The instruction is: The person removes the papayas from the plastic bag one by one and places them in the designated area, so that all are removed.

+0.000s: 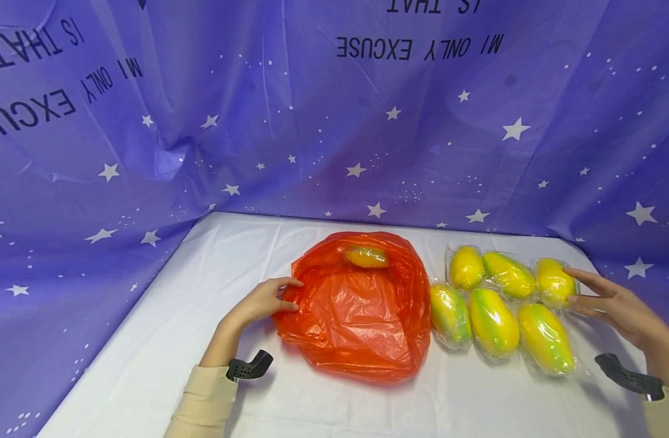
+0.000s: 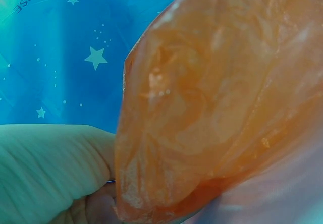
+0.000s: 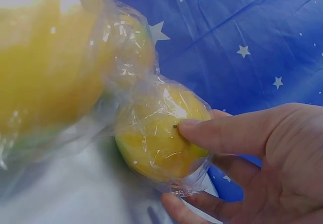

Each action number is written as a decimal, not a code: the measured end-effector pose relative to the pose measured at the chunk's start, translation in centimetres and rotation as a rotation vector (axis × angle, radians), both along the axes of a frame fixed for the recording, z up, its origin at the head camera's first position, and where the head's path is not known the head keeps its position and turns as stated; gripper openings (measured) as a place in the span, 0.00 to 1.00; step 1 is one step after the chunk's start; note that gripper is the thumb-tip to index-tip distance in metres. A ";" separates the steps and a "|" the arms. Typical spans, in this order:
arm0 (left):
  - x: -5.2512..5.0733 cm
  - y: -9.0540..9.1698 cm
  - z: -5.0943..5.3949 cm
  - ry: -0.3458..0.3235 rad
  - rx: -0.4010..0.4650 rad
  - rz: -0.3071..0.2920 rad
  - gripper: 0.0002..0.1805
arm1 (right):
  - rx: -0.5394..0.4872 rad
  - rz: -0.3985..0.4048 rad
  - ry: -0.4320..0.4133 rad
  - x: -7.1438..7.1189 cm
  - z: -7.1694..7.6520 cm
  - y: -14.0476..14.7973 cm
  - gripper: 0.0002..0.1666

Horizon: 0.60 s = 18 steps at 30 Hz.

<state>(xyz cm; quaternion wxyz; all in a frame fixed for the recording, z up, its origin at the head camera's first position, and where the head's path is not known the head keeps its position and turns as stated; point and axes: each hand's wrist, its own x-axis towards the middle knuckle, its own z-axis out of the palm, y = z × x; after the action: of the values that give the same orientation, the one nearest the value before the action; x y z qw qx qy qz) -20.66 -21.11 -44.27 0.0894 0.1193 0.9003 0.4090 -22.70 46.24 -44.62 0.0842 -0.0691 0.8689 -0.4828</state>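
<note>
A red plastic bag (image 1: 362,316) lies on the table with its mouth spread wide and one yellow mango (image 1: 367,256) inside near the far side. The left hand (image 1: 266,299) holds the bag's left rim between thumb and fingers; the left wrist view shows the thumb against the bag's film (image 2: 202,98). At the right end of the back row, the right hand (image 1: 613,304) grips a wrapped mango (image 1: 555,282), its thumb on the clear wrap and other fingers behind and below. This mango (image 3: 161,128) still sits beside the others.
Several more yellow-green mangoes in clear wrap lie in two rows right of the bag, including a front one (image 1: 546,339) and one touching the bag's edge (image 1: 450,315). A white cloth (image 1: 334,404) covers the table. A purple star-printed curtain (image 1: 291,121) stands behind.
</note>
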 end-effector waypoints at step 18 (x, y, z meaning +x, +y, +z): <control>0.1 0.0 0.1 0.004 0.002 -0.013 0.26 | 0.006 -0.045 0.016 0.2 -0.8 -0.8 0.45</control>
<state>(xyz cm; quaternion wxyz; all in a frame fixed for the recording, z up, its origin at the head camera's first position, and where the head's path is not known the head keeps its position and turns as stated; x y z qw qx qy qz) -20.57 -21.08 -44.18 0.0900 0.1259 0.8992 0.4092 -22.46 45.46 -45.44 0.0665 -0.0531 0.8724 -0.4813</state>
